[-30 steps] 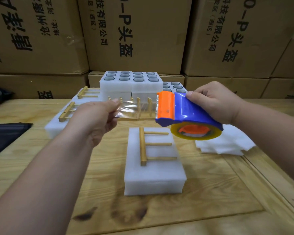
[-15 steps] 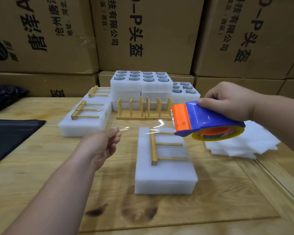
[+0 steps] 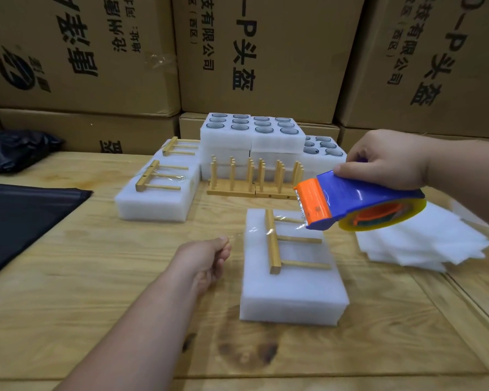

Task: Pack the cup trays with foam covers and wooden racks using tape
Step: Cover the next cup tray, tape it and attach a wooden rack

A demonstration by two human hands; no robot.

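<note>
A white foam-covered cup tray [image 3: 291, 294] lies in the middle of the table with a wooden rack [image 3: 275, 244] flat on top. My right hand [image 3: 387, 159] grips a blue and orange tape dispenser [image 3: 350, 204] above the tray's far right corner. A strip of clear tape [image 3: 266, 228] runs from the dispenser down across the rack to my left hand [image 3: 209, 258], which pinches its free end just left of the tray.
Two taped foam packs with racks [image 3: 158, 190] lie at the left. Open cup trays [image 3: 251, 134] are stacked at the back behind upright wooden racks [image 3: 254, 179]. Loose foam sheets [image 3: 418, 244] lie at the right, black bags [image 3: 20, 210] at the left, cardboard boxes [image 3: 254, 52] behind.
Both hands have come down from in front of the stacked trays. The tape strip has been pulled longer and now slopes over the middle tray, my left hand low beside it.
</note>
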